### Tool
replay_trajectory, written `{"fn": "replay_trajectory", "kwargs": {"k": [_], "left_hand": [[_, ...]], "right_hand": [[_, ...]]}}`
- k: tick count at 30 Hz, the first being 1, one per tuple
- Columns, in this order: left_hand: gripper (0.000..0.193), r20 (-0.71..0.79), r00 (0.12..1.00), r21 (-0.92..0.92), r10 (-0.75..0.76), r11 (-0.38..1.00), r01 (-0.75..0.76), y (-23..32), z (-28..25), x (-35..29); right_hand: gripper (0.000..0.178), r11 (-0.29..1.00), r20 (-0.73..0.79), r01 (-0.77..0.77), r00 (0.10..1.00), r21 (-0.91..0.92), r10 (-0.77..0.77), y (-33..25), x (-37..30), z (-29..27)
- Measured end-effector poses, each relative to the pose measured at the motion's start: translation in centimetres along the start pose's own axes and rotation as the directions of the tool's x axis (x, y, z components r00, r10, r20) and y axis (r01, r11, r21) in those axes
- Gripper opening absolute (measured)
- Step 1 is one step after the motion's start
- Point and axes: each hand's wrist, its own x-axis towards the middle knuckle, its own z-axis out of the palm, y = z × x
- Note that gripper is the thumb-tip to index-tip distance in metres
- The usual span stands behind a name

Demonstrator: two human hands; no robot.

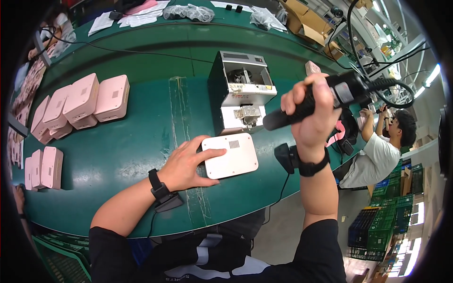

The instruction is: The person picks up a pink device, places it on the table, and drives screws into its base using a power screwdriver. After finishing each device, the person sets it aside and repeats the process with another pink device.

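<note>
A pale pink plastic box lies flat on the green table, with a small slotted vent and screw holes at its corners on the upper face. My left hand grips it from the left, thumb along the near edge and index finger stretched over the top. Raised above the table to the right, my right hand is wrapped round a black corded electric screwdriver. The tool is tilted, its cable leaving at the upper right; I cannot make out a bit. Just beyond the box stands a grey and black screw feeder.
Stacked pink boxes stand at the left, with several more upright boxes nearer. Clear plastic bags lie on the far bench. A co-worker sits at the right, above green crates. Black cables hang at the upper right.
</note>
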Motion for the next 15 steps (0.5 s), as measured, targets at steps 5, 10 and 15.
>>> {"fn": "replay_trajectory", "kwargs": {"k": [5, 10, 15], "left_hand": [[0.075, 0.009, 1.000, -0.019, -0.008, 1.000, 0.008, -0.3, 0.0, -0.1], [0.075, 0.017, 0.999, -0.017, -0.033, 0.999, 0.033, -0.3, -0.2, -0.2], [0.074, -0.018, 1.000, -0.002, -0.010, 1.000, 0.010, -0.3, 0.0, -0.4]], "right_hand": [[0.026, 0.994, -0.039, -0.082, 0.996, -0.065, 0.080, 2.6, 1.7, 0.9], [0.027, 0.995, 0.006, -0.095, 0.995, 0.020, 0.095, 1.0, 0.7, 1.3], [0.026, 0.998, -0.030, -0.048, 0.998, -0.043, 0.047, 2.1, 1.7, 1.6]]}}
